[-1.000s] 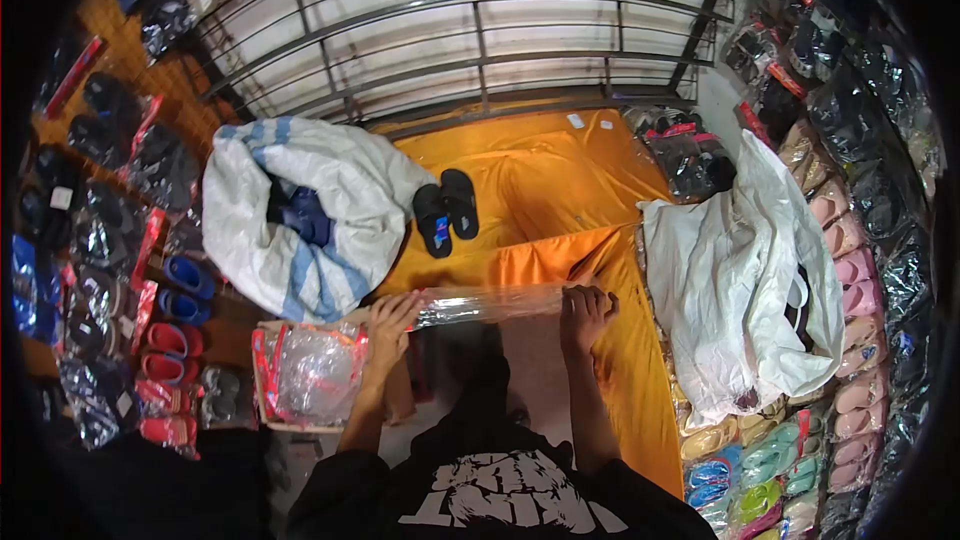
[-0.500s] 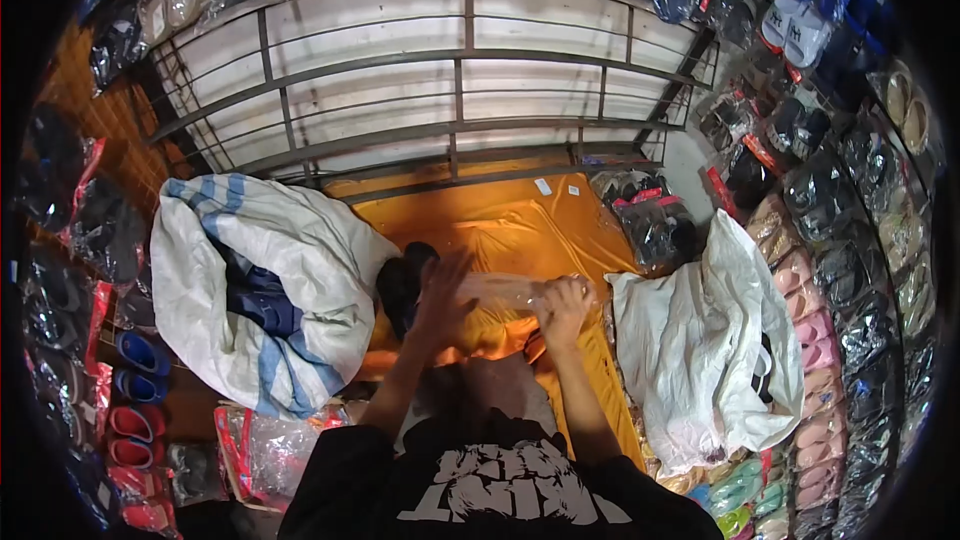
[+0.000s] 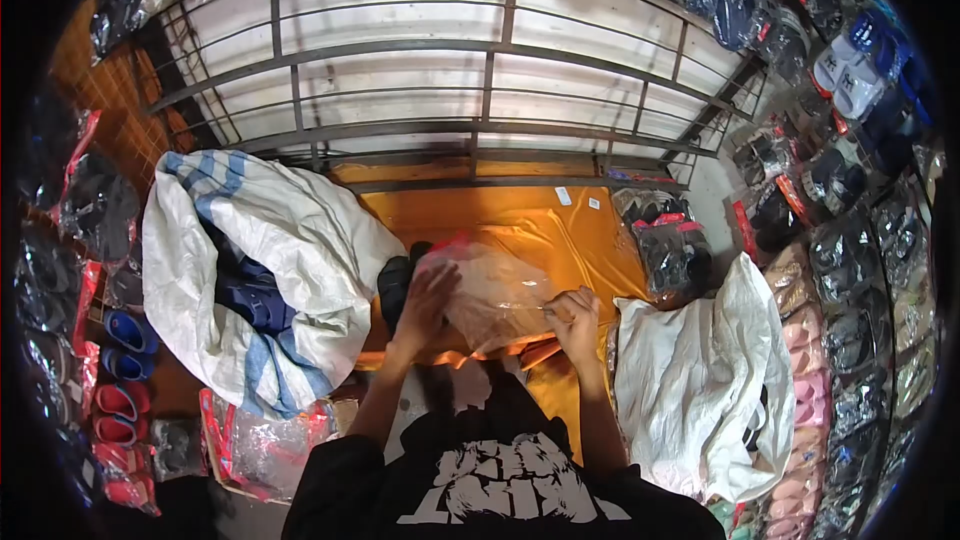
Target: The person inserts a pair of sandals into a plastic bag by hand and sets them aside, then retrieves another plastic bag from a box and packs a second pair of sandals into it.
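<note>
My right hand (image 3: 572,318) pinches the edge of a clear plastic bag (image 3: 505,290) with thumb and fingers. The bag is spread out and puffed between my two hands, with a reddish strip near its left upper end. My left hand (image 3: 428,302) is at the bag's left side, its fingers raised and smeared by motion; whether they grip the plastic I cannot make out. Just left of that hand lies black footwear (image 3: 393,285), partly hidden by the hand and the sack beside it.
An orange cloth-like surface (image 3: 590,240) lies under the bag. A white and blue sack (image 3: 330,240) with dark blue footwear (image 3: 255,302) stands left, another white sack (image 3: 690,380) right. Metal bars (image 3: 490,90) stand behind. Wrapped shoes (image 3: 845,260) line the sides.
The clear bag has gone from a narrow stretched strip to a wider, puffed shape. My left hand has turned and lowered slightly beside it; my right hand still holds the bag. The view has shifted a little.
</note>
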A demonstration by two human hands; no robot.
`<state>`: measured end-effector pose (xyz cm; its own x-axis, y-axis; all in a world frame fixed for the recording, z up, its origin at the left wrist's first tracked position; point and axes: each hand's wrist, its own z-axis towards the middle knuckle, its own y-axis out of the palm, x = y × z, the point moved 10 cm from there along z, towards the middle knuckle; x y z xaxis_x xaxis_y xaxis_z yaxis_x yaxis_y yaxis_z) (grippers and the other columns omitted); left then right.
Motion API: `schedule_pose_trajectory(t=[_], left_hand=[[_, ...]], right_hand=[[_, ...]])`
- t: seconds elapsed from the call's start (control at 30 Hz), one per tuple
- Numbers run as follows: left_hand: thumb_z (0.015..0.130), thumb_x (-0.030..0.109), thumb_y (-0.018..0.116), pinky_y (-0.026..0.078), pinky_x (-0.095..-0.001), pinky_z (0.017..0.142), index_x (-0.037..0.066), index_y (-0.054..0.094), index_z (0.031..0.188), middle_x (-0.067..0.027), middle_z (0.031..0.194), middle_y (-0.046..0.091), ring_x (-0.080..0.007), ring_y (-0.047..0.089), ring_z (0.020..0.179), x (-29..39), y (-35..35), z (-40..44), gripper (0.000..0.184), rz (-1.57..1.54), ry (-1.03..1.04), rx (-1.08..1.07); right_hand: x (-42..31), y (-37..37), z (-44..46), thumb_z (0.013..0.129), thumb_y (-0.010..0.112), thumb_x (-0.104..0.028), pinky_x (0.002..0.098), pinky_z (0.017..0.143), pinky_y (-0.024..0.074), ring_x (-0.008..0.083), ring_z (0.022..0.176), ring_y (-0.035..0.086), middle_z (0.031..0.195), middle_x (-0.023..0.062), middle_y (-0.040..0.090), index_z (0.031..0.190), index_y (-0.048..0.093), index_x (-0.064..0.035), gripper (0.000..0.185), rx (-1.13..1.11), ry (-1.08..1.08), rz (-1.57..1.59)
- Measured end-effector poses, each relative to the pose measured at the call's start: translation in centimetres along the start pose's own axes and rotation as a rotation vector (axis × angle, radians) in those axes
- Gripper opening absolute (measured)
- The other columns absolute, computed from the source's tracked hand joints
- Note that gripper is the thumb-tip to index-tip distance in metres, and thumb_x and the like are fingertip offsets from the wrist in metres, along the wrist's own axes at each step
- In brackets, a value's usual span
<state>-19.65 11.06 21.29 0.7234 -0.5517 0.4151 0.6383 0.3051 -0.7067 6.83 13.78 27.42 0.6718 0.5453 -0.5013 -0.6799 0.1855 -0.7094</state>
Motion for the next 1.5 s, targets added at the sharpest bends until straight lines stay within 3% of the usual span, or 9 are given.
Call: schedule_pose_trajectory(t=[0.57, 0.67, 0.83, 0.93, 1.03, 1.13, 1.23, 1.43, 1.5], left_hand=[[0.078, 0.002, 0.077, 0.034, -0.0504, 0.116, 0.007, 0.043, 0.148, -0.0241, 0.159, 0.037, -0.0449, 0.039, 0.144, 2.3, 3.7, 17.9, 0.078, -0.039, 0.021, 0.362], [0.099, 0.031, 0.06, 0.019, -0.0481, 0.124, -0.002, 0.027, 0.157, -0.0253, 0.166, 0.021, -0.0398, 0.023, 0.154, -1.3, 6.2, 17.3, 0.074, -0.514, -0.26, 0.518], [0.096, 0.061, 0.057, 0.008, -0.0444, 0.127, -0.005, -0.011, 0.159, -0.0263, 0.169, 0.004, -0.0351, 0.007, 0.157, 2.5, 11.8, 17.0, 0.114, -0.594, -0.428, 0.432], [0.103, 0.042, 0.054, 0.015, -0.0433, 0.126, -0.004, -0.004, 0.161, -0.0254, 0.168, 0.011, -0.0348, 0.017, 0.156, 0.9, 15.6, 16.8, 0.094, -0.342, -0.825, 0.232], [0.108, 0.017, 0.042, 0.025, -0.0428, 0.123, -0.002, 0.013, 0.162, -0.025, 0.165, 0.025, -0.0333, 0.029, 0.152, -5.2, 19.7, 15.9, 0.064, -1.024, -0.786, 0.617], [0.108, 0.007, 0.035, 0.033, -0.0415, 0.119, 0.001, 0.035, 0.158, -0.0189, 0.161, 0.039, -0.0339, 0.041, 0.147, -4.9, 16.1, 19.1, 0.05, -0.701, -0.594, 0.518], [0.102, 0.002, 0.04, 0.034, -0.0426, 0.118, 0.0, 0.04, 0.154, -0.0232, 0.154, 0.047, -0.0385, 0.045, 0.143, -0.5, 12.8, 24.1, 0.051, -0.183, -0.34, 0.202], [0.091, 0.01, 0.059, 0.038, -0.048, 0.116, 0.002, 0.049, 0.145, -0.0197, 0.142, 0.058, -0.0373, 0.056, 0.127, 4.7, 16.3, 27.6, 0.056, 0.009, -0.157, -0.083], [0.091, 0.012, 0.061, 0.037, -0.0484, 0.116, 0.003, 0.049, 0.145, -0.0183, 0.143, 0.058, -0.038, 0.055, 0.129, 5.5, 17.9, 26.3, 0.056, -0.016, -0.181, -0.139]], right_hand=[[7.0, -3.5, 9.6, 0.073, 0.083, -0.001, 0.0445, 0.081, 0.0456, 0.0223, 0.082, 0.06, 0.078, -0.0009, 0.058, 0.08, 0.064, -0.015, 0.025, 0.616, -0.4, -0.136], [9.4, -3.3, 10.4, 0.073, 0.084, 0.001, 0.043, 0.08, 0.0454, 0.022, 0.081, 0.06, 0.077, -0.0014, 0.057, 0.079, 0.064, -0.0154, 0.027, 0.64, -0.377, -0.148], [13.9, -0.9, 10.5, 0.073, 0.08, -0.004, 0.0424, 0.079, 0.0447, 0.0244, 0.084, 0.059, 0.08, 0.0013, 0.059, 0.082, 0.067, -0.0131, 0.018, 0.478, -0.358, -0.147], [14.6, 1.2, 10.3, 0.072, 0.077, -0.011, 0.0424, 0.079, 0.0445, 0.0268, 0.087, 0.059, 0.084, 0.0027, 0.063, 0.084, 0.07, -0.0105, 0.013, 0.33, -0.412, -0.055], [15.6, 4.4, 10.3, 0.079, 0.078, -0.024, 0.0436, 0.091, 0.0451, 0.0293, 0.104, 0.061, 0.109, 0.005, 0.068, 0.098, 0.073, -0.0078, 0.026, 0.034, -0.436, 0.048], [17.5, 6.6, 10.9, 0.087, 0.079, -0.039, 0.0462, 0.109, 0.0404, 0.0337, 0.132, 0.051, 0.142, 0.0123, 0.054, 0.137, 0.063, -0.0076, 0.061, -0.388, -0.261, 0.251], [19.6, 3.5, 13.6, 0.089, 0.076, -0.043, 0.048, 0.112, 0.0379, 0.0367, 0.135, 0.047, 0.147, 0.0156, 0.051, 0.139, 0.06, -0.0077, 0.063, -0.184, -0.119, 0.319], [17.6, -1.9, 18.6, 0.085, 0.076, -0.009, 0.0463, 0.106, 0.0444, 0.0381, 0.132, 0.05, 0.143, 0.0179, 0.052, 0.139, 0.056, -0.0086, 0.058, 0.104, -0.241, 0.247], [20.9, 2.8, 17.8, 0.083, 0.072, -0.003, 0.0443, 0.096, 0.0489, 0.0384, 0.115, 0.059, 0.125, 0.0186, 0.063, 0.123, 0.063, -0.0051, 0.04, -0.179, -0.172, 0.288]])
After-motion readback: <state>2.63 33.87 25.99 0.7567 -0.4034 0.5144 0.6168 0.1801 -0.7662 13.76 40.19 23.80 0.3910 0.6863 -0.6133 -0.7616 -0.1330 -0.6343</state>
